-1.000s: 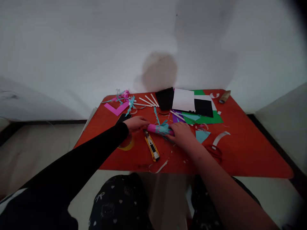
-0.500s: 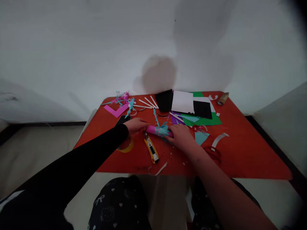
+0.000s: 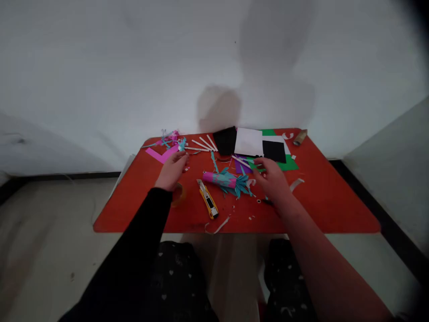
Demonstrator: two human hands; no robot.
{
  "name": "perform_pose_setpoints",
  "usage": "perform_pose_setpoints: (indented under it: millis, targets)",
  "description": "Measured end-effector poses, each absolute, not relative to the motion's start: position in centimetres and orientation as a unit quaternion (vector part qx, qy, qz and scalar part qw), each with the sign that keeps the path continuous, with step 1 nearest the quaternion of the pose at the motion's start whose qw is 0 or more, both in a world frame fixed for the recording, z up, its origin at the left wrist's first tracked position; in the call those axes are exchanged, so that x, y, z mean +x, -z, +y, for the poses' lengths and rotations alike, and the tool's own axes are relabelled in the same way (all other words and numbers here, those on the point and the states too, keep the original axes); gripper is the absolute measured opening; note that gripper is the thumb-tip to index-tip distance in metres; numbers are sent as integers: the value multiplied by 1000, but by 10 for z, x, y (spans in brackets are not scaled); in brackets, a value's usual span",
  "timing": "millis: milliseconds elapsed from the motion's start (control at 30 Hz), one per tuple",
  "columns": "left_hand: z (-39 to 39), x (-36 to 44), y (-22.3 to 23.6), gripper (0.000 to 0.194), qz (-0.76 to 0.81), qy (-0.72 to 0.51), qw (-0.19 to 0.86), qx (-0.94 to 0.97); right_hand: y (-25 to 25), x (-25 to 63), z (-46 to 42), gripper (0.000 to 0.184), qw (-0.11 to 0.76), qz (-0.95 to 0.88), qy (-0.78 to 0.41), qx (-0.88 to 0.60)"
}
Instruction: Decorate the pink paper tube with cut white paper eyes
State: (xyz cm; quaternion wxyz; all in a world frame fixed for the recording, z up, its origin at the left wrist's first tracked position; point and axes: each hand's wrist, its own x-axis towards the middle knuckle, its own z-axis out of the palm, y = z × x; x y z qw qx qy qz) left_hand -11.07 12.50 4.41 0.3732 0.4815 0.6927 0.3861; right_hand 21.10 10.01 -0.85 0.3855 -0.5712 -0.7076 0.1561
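A pink paper roll with a teal fringe (image 3: 225,180) lies free on the low red table (image 3: 328,201), between my two hands. My left hand (image 3: 173,168), in a black sleeve, hovers left of the roll with its fingers loosely apart and nothing in them. My right hand (image 3: 273,179) is to the right of the fringe, fingers spread, holding nothing. A yellow utility knife (image 3: 208,204) lies just in front of the roll. A roll of tape (image 3: 178,193) sits by my left wrist.
Black, white, green and purple paper sheets (image 3: 254,145) lie at the back of the table. White paper sticks (image 3: 203,144), a pink L-shaped piece (image 3: 161,154) and teal scraps lie at the back left. A cardboard tube (image 3: 300,137) sits at the back right corner. My knees show below the table's front edge.
Both hands have let go of the pink roll and moved apart, the left one to the left, the right one to the right. The roll now lies bare with its fringe showing. The view has shifted.
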Motion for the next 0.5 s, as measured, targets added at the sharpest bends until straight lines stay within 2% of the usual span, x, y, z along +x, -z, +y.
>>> perform_pose_setpoints:
  millis: [67, 133, 367, 500]
  targets:
    - [101, -100, -41, 39, 665, -481, 338, 461, 6, 224, 93, 26, 392, -682, -159, -597]
    - [77, -83, -35, 34, 669, -492, 317, 458, 3, 234, 83, 19, 365, -688, -166, -605]
    - [16, -13, -16, 29, 569, -322, 357, 667, -2, 248, 44, 19, 99, -773, -146, -609]
    - [-1, 7, -6, 24, 518, -182, 359, 754, 9, 251, 34, 22, 56, -771, -108, -625]
